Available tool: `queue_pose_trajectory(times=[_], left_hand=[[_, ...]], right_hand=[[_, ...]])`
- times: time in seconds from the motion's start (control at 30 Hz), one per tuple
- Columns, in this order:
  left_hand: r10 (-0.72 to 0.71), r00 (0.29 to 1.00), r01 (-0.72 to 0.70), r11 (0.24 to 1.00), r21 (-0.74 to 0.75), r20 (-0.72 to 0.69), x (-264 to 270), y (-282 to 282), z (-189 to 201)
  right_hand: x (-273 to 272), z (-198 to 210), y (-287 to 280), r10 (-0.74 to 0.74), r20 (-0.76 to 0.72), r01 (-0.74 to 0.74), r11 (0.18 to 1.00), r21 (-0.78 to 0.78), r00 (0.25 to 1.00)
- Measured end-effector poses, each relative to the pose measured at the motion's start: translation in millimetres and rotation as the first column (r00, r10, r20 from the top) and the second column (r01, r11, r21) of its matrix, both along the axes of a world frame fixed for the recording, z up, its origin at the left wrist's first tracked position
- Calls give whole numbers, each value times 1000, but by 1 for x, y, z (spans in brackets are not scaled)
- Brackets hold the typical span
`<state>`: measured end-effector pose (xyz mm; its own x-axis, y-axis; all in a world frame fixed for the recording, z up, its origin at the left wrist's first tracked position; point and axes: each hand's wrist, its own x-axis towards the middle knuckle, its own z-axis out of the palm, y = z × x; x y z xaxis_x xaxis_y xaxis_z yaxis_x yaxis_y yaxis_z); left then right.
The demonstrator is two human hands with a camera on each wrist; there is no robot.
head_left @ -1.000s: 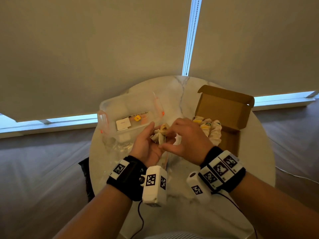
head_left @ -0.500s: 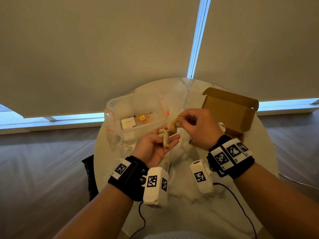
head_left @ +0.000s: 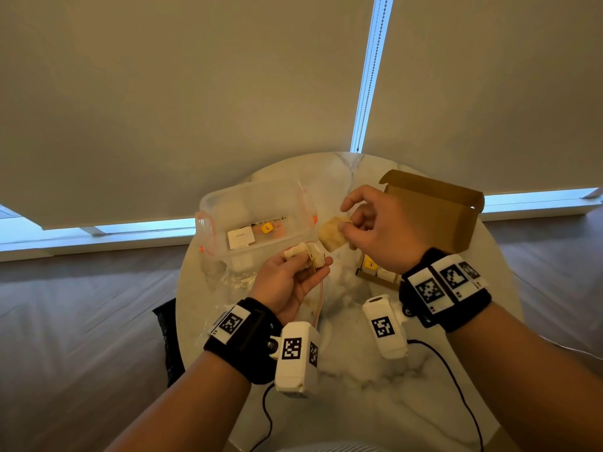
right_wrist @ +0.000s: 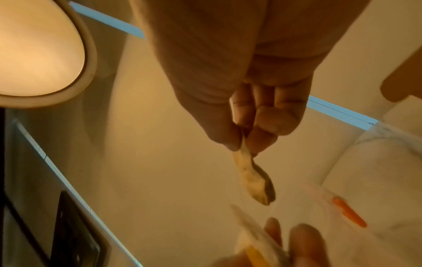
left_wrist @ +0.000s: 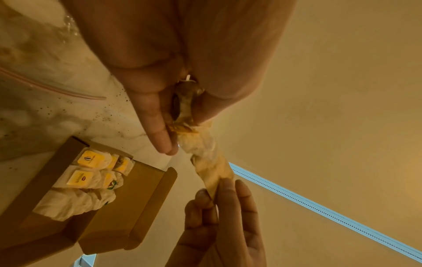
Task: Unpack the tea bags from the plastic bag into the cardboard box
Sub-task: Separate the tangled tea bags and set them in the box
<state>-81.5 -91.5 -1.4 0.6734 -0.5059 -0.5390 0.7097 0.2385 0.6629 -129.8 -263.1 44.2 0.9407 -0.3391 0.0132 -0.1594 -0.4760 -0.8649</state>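
Tea bags partly moved over, two more being handled in the air.
Several tea bags are already lying in the cardboard box at the right; the plastic bag is lying crumpled on the surface near the left. The right hand is pinching one tea bag with raised fingers, while the left hand, palm up, is cupping another bundle.
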Motion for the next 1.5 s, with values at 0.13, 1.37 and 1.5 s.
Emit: queue_pose_trajectory(times=[0.13,1.37,1.5], left_hand=[[13,999,-13,1000,10,-36,2,3,0],[47,998,-46,998,31,-30,0,2,-3],[30,999,-29,999,44,-28,-1,0,-6]], right_hand=[[1,9,-6,-74,61,65,988,139,995],[-4,-5,-19,-30,20,33,986,-164,999],[-20,-17,-52,-138,-40,128,972,-199,990]])
